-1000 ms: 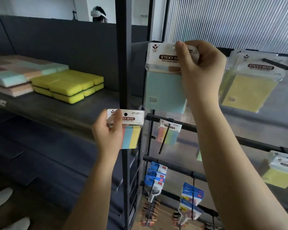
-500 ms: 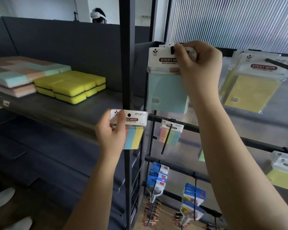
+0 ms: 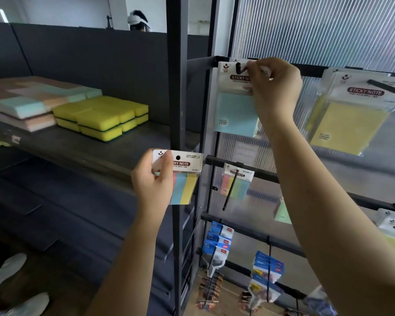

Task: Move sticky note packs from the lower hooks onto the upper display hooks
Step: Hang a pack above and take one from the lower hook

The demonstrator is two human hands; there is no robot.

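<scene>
The tall black metal display rack point(image 3: 211, 115) with its ribbed translucent back panel carries horizontal bars with hooks, and the top bar, near the rack's left upright, is where the work is. There the large clear-wrapped pack of pale blue sticky notes point(image 3: 235, 110) hangs flat against the panel, its long axis vertical, with the short black upper hook point(image 3: 238, 67) showing through the hole in its white header card. The right hand point(image 3: 275, 90) sits at the pack's upper right corner, thumb and fingers pinching the header, so the hook lies just left of the fingertips; this pack looks seated or nearly so. The left hand point(image 3: 154, 181) is lower, in front of the left upright, its thumb and fingers curled round the small pack of pink, blue and yellow striped sticky notes point(image 3: 183, 176), held upright with its punched hole facing the person. The top bar lies above and to the right of that hole. A similar small striped pack point(image 3: 236, 183) remains on a lower hook point(image 3: 230, 190).
</scene>
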